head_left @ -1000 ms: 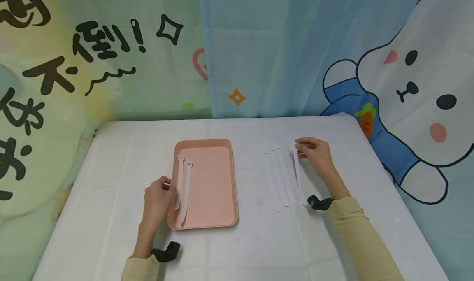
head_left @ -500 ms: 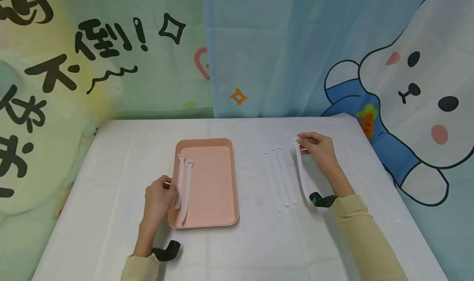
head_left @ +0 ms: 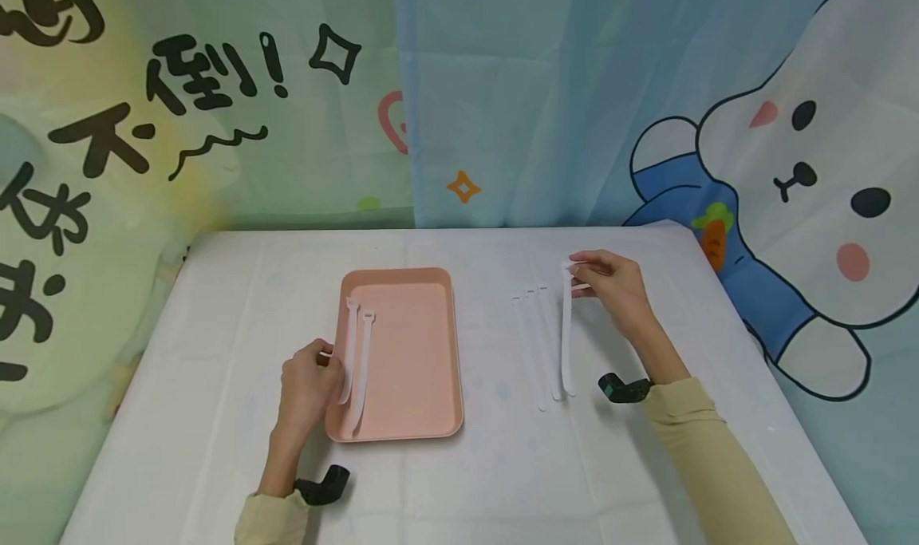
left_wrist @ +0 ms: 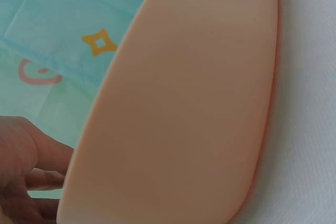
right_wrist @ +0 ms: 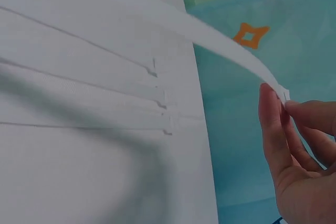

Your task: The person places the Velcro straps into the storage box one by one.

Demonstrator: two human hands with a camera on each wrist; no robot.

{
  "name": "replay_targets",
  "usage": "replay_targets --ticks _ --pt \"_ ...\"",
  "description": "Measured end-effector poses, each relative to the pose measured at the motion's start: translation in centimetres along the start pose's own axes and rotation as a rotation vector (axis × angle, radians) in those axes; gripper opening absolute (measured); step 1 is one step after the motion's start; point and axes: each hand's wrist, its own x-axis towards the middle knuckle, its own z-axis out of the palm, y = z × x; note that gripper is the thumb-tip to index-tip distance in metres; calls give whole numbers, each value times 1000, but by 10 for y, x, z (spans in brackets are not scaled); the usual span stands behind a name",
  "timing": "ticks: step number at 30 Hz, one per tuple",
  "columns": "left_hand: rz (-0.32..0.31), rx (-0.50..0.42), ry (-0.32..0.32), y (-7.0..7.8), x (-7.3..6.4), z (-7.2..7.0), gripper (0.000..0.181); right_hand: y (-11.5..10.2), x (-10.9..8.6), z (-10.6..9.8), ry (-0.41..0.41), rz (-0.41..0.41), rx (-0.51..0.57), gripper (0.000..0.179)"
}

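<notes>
"Table [head_left: 445,497] first, through the head camera: what lay on it?"

"A pink tray [head_left: 412,361], left of the middle, its short sides facing the table's far and near edges. Two white strips [head_left: 364,373] rested in it, along its left edge."

"And the hands?"

"The left hand [head_left: 307,389] gripped the tray by that same left edge, below its middle. The right hand [head_left: 610,288], toward the table's far right corner, pinched another white strip [head_left: 566,337] by its far end; the rest trailed toward the near edge. Between tray and right hand, three more strips [head_left: 527,349] lay side by side. I couldn't tell whether the trailing end touched the closest of them."

"Anything behind?"

"A printed curtain [head_left: 517,114], beyond the table's far edge."

"What did the left wrist camera show?"

"Mostly the tray's pink outside, large, with white tablecloth [left_wrist: 310,108] at the right. The left hand's fingers [left_wrist: 47,179] met the rim at the lower left."

"And the right wrist camera?"

"The right hand held its strip between thumb [right_wrist: 315,114] and fingers. The strip curved up and away to the left. The three strips' ends stopped short of the table's far edge, and one tray corner showed at the top."
</notes>
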Motion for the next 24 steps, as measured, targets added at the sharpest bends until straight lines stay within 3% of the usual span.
replay_targets --ticks 11,24 --pt "-10 6 0 -1 0 1 21 -13 -2 11 -43 -10 83 35" --pt "-21 14 -8 -1 2 0 22 -23 -5 26 -58 -10 103 33"
